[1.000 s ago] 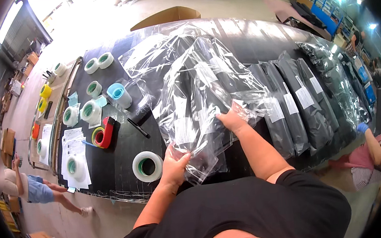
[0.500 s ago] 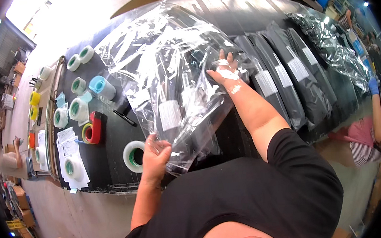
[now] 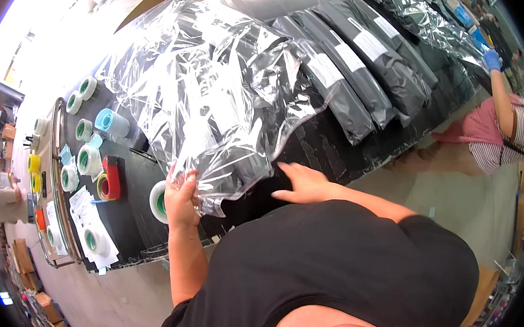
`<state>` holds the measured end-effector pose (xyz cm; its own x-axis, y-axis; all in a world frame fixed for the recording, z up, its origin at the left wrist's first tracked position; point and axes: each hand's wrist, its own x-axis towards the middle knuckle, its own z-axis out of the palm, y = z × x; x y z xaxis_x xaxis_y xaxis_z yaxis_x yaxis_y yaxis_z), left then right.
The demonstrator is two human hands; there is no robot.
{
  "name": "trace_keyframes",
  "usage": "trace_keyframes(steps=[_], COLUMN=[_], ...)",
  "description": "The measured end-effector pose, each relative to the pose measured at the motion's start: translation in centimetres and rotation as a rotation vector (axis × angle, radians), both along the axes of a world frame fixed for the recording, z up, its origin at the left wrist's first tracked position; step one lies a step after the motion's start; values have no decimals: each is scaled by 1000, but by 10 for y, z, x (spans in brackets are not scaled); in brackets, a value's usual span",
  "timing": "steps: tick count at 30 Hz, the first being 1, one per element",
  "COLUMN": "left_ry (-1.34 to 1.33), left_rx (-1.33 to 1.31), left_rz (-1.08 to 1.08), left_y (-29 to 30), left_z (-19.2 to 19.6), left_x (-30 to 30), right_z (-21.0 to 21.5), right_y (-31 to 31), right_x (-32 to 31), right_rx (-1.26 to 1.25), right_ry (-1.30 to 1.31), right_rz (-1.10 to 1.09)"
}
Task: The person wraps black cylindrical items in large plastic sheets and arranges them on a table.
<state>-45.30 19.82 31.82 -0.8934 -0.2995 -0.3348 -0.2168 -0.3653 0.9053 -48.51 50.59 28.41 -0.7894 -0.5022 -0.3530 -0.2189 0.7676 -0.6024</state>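
Note:
A large, shiny clear plastic bag (image 3: 207, 106) lies crumpled over the black table, with dark packages partly visible beneath or inside it. My left hand (image 3: 182, 198) is closed on the bag's near edge, left of centre. Close to my body, my right hand (image 3: 306, 183) has its thumb and fingers apart and holds nothing. Its fingertips are beside the bag's near right corner; whether they touch the plastic is unclear. Right of the bag, several long dark-wrapped packages (image 3: 352, 87) with white labels lie side by side.
Tape rolls (image 3: 89, 158), a red tape dispenser (image 3: 111, 178) and white papers (image 3: 96, 225) are on the table's left. A co-worker's blue-gloved hand (image 3: 491, 59) holds another clear plastic sheet (image 3: 404, 8) at far right. A metal rail (image 3: 58, 181) runs along the left side.
My right hand has come back from under the plastic at the far right to the near edge. The plastic has settled lower, and my left hand still grips its near edge.

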Motion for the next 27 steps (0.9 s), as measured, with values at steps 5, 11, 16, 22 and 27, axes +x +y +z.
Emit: trace_keyframes(steps=[5, 11, 16, 22, 27], left_ry=[64, 63, 17, 328, 104], left_rx=[5, -117, -470, -1873, -1910], left_rz=[-45, -40, 68, 212, -370], left_y=[13, 11, -8, 36, 118], left_z=[3, 11, 3, 37, 58], left_x=[-8, -4, 5, -2, -52], right_z=[6, 0, 18, 59, 94], right_y=[-95, -63, 110, 226, 222], right_x=[-17, -39, 16, 190, 261], right_rx=[60, 61, -693, -630, -745], right_ry=[-63, -131, -699, -744, -647], right_rz=[-173, -111, -120, -613, -920])
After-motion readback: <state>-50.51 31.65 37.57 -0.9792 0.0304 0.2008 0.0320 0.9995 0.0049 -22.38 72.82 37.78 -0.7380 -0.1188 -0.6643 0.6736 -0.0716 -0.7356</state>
